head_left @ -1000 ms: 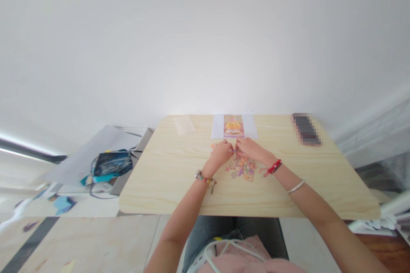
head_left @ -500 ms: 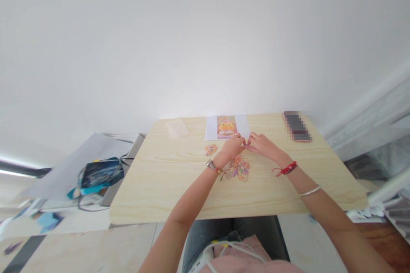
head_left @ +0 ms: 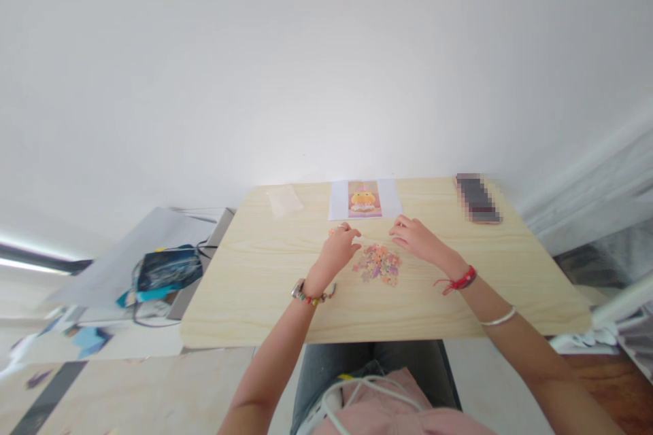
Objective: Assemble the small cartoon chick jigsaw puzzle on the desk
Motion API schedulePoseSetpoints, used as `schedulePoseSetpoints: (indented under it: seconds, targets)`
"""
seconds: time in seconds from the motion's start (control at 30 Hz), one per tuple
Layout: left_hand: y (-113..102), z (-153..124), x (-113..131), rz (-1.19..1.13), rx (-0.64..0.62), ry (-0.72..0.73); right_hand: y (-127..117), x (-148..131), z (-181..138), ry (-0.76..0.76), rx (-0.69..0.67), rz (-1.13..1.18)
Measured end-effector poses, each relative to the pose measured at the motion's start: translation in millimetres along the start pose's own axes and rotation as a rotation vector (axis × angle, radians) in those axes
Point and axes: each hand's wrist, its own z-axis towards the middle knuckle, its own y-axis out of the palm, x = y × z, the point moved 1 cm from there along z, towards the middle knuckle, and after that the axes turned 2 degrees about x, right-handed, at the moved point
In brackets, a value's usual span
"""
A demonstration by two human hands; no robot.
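Puzzle pieces (head_left: pixel 377 263) lie heaped, seemingly loose, on the near side of the printed picture (head_left: pixel 364 199); much looks undone. Whether those half-hidden by the left hand (head_left: pixel 337 249) are joined, I cannot tell. That hand and the right hand (head_left: pixel 422 242) have fingers parted.

A plain white wall (head_left: pixel 326 68) fills the upper view, brightest just above the desk (head_left: pixel 245 306) and greyer toward the corners. The desk is pale, wood-grained and round-cornered, its far edge along the wall. At far left, a dark band (head_left: pixel 71 266) borders bright light. The floor (head_left: pixel 137 394) is pale, crossed by a dark strip (head_left: pixel 48 394); reddish-brown (head_left: pixel 607 387) shows lower right.
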Motion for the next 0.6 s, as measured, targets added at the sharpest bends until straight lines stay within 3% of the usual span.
schedulePoseSetpoints:
  seconds: [0.3, 0.6]
  targets:
    - [13.6, -12.6, 11.5, 0.006, -0.025, 0.046, 8.8, -17.9, 12.4, -0.079, -0.136, 0.107]
    - [15.8, -1.1, 35.8, -0.001, 0.008, 0.086, 13.9, -7.0, 7.9, 0.068, -0.007, 0.304]
